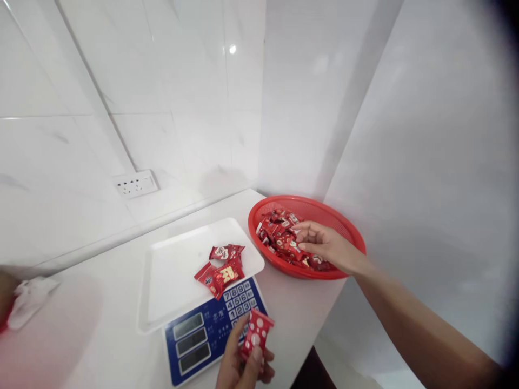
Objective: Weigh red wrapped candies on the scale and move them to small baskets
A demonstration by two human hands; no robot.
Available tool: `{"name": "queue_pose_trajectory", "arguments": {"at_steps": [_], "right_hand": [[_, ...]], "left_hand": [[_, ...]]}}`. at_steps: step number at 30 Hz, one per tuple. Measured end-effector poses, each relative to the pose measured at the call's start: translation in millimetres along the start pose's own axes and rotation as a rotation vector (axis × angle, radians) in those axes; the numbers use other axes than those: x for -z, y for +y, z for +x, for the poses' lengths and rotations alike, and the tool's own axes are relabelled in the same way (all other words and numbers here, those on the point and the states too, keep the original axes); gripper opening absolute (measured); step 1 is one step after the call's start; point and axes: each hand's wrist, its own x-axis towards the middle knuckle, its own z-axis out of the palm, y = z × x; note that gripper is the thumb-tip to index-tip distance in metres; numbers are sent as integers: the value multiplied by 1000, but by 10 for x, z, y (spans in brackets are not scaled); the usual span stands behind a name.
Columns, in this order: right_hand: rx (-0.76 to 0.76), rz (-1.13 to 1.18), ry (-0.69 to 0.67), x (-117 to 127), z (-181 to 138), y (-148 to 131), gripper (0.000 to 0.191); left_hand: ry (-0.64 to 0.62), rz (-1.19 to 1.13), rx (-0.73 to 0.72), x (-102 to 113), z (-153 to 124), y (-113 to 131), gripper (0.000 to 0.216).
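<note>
In my left hand (247, 359), a small red candy packet with white dots (257, 330) is pinched between thumb and fingers, in front of the keypad of a digital scale (214, 319). My right hand (322, 243) hovers over the red plastic basket (357, 240), its fingers curved and apart above a heap of red wrapped candies (279, 229). Nothing shows between those fingers. Several red candy packets (225, 273) lie on the right part of the scale's white tray (174, 270).
The scale and basket share a white table (109, 302) against a marbled wall. A power socket (137, 185) is set in the wall at left. A crumpled white item (32, 300) lies at the table's left edge. A grey-white panel (425, 162) rises on the right.
</note>
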Motion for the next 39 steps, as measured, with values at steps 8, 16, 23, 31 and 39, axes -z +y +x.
{"name": "queue_pose_trajectory", "arguments": {"at_steps": [8,16,23,31,39], "right_hand": [[-75,333,-304,-872,-383,-277,30],[-196,310,-396,-1073,-532,-279,30],[-228,327,-348,-1042,-545,-226,32],[-193,342,-347,-1076,-490,-256,16],[42,362,-5,-1239,44,-551,25]], "left_hand": [[20,105,-73,62,-94,110,40],[-59,289,-66,33,-109,183,37],[4,314,-47,26,-103,188,35],[2,243,-43,31,-92,150,37],[-36,239,-7,-4,-63,125,47]]}}
